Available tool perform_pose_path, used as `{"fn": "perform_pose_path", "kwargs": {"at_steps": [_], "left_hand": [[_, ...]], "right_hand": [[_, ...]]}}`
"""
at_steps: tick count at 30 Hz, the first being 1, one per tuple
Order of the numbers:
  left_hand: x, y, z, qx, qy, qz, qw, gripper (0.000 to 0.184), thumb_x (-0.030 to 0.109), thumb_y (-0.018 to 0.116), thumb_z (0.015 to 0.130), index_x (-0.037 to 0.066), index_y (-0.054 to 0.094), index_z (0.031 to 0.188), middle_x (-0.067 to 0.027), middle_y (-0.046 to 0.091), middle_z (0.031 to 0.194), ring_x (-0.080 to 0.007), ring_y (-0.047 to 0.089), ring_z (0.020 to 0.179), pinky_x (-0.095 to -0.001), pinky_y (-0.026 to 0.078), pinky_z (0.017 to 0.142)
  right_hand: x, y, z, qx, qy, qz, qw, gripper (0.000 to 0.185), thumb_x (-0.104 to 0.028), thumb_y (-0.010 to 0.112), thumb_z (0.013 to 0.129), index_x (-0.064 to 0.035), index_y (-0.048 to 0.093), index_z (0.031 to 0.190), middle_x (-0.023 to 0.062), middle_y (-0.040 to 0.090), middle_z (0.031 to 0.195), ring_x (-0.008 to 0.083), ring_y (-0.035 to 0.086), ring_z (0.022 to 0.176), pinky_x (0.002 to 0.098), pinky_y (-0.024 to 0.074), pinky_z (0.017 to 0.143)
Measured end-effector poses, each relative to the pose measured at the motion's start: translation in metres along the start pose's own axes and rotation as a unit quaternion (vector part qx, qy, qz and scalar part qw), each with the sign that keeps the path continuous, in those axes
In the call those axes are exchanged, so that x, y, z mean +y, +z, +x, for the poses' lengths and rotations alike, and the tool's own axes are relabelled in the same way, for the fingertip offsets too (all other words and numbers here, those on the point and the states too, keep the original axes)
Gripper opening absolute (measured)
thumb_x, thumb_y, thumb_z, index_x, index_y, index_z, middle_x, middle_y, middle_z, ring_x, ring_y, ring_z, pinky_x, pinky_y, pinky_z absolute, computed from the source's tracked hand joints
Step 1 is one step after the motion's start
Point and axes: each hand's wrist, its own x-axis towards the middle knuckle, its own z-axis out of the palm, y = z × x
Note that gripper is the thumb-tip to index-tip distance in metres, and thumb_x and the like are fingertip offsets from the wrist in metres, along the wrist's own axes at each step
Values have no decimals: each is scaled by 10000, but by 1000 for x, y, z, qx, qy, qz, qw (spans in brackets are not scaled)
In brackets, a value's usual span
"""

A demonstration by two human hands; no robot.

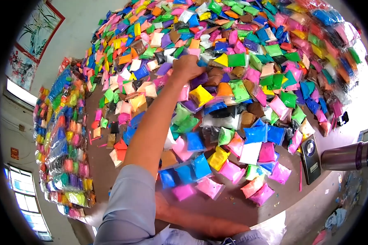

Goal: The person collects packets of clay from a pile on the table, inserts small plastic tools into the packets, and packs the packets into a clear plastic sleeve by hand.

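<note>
My left hand (188, 67) reaches far across the table (282, 200) into a heap of small clear packets filled with coloured soft stuff. Its fingers are curled down among the packets, and what they grip is hidden. Close by lie a yellow packet (201, 96) and a green packet (236, 60). My right hand (162, 209) is low, near the table's front edge, partly behind my left arm and smeared; its fingers do not show. Just beyond it are several blue packets (185, 173) and a pink packet (184, 192).
Bundles of packets in clear bags stand at the left (65, 143) and lie at the right (315, 41). By the right edge are a black-and-silver device (310, 159), a pink stick (300, 175) and a metal flask (343, 156).
</note>
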Motion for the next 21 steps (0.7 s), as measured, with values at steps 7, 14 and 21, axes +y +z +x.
{"fn": "perform_pose_path", "kwargs": {"at_steps": [7, 14, 21], "left_hand": [[6, -43, -25, 146, 49, -210, 966, 330, 313, 656, 933, -8, 729, 911, -170, 745, 850, -278, 719, 784, -439, 537, 674], [-9, -133, -190, 76, -149, -764, 624, 389, 278, 510, 1062, -9, 654, 1281, -171, 751, 1146, -286, 735, 1008, -450, 627, 824], [-61, -196, -381, 99, -104, -742, 655, 359, 276, 640, 1076, -13, 656, 1287, -150, 773, 1096, -201, 777, 857, -322, 670, 727]], "right_hand": [[-31, -51, -3, -65, 15, -1, 998, 292, -317, 688, 904, -85, 756, 1067, 197, 768, 997, 423, 721, 809, 517, 571, 693], [-32, -32, 1, 128, -58, -65, 988, 269, -240, 673, 993, -14, 667, 847, 238, 672, 772, 419, 672, 646, 512, 541, 557], [-14, -24, 5, 115, -64, -99, 986, 289, -254, 661, 986, -24, 661, 811, 229, 650, 749, 426, 655, 646, 533, 518, 583]]}}
